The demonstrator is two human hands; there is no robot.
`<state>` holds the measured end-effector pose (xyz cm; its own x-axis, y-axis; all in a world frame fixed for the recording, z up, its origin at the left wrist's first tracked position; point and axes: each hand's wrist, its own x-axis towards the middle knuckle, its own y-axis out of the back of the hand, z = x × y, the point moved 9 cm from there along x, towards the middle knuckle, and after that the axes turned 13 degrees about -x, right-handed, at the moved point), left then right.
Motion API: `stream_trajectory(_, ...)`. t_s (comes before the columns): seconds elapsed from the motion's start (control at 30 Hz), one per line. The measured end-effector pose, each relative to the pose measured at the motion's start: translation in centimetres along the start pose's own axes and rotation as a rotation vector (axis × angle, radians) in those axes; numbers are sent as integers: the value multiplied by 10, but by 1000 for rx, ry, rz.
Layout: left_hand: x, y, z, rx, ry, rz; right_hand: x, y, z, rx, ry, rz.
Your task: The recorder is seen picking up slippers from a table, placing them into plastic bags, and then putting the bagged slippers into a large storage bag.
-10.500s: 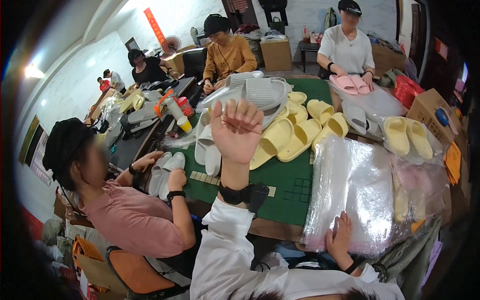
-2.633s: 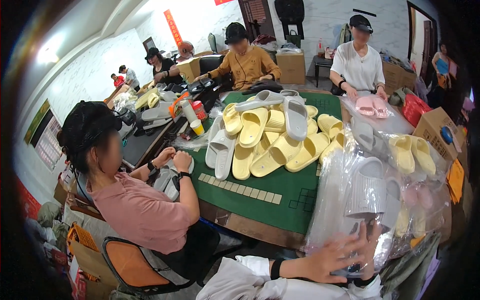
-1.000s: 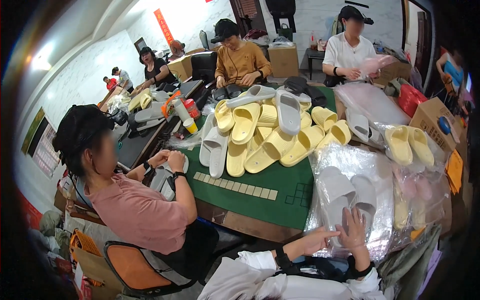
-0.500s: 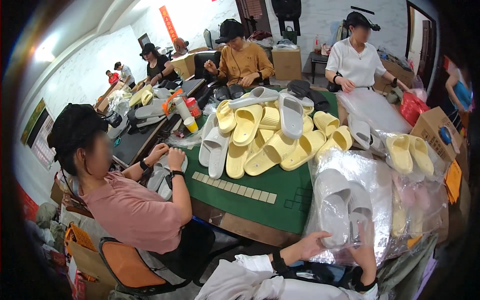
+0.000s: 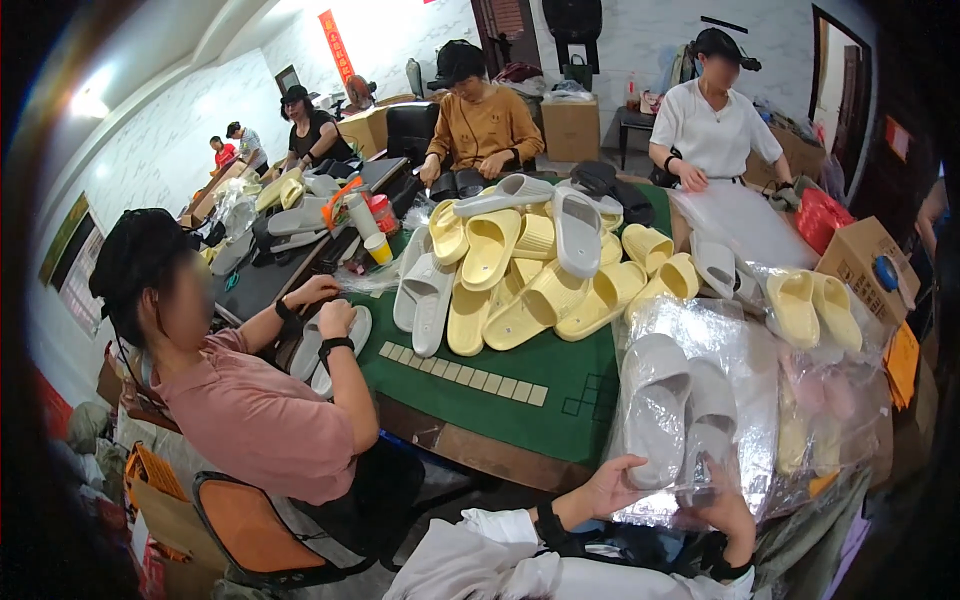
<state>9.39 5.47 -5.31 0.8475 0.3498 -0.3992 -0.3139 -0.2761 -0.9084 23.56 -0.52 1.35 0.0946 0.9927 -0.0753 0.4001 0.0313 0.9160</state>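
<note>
Grey slippers (image 5: 655,430), a pair side by side with heels toward the nearest person, lie at the near right of the table on shiny clear bags (image 5: 750,345). Film glints over them, so they seem to be inside a bag. A second ago the right hand was spread over the pair; now both hands are down at the heel end, leaving the straps uncovered and the pair attended from that end only. The left hand (image 5: 612,487) curves beside one heel, thumb toward it; the right hand (image 5: 728,508) is at the other, fingers partly lost in glare — whether either grips anything, I cannot tell. Beyond, to the right, sit bagged yellow slippers (image 5: 811,308). On the green mat (image 5: 490,425) rises a yellow-and-grey slipper heap (image 5: 540,295). To the left sits a person in pink (image 5: 255,420); across the table are people in mustard (image 5: 487,130) and white (image 5: 708,128).
</note>
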Motion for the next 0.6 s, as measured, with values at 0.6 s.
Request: stream_trajectory(0.6, 7, 21, 2, 317, -31, 76, 5, 12, 2, 999, -50, 345)
